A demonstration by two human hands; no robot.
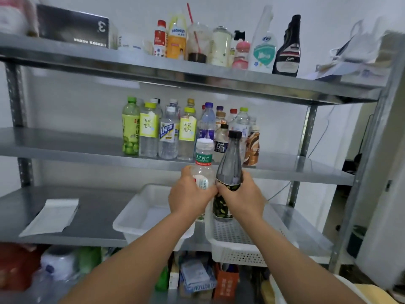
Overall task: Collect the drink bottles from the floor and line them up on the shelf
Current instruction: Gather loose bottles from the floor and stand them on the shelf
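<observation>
Centrally, the left hand grips a clear white-capped bottle; the right hand grips a dark black-capped bottle. Both bottles are upright, side by side, before the middle shelf and its bottle row.

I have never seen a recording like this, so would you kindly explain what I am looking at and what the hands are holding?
There is no machine here. A person wears one wide-angle camera on the head, so you look forward and down along their own arms. The left hand grips a clear bottle with a white cap. The right hand grips a dark bottle with a black cap. Both bottles are upright, side by side, in front of a metal rack. On the middle shelf stands a group of drink bottles. The shelf below carries a white tray, a perforated basket and a flat white packet. The top shelf holds a black box and more bottles.
</observation>
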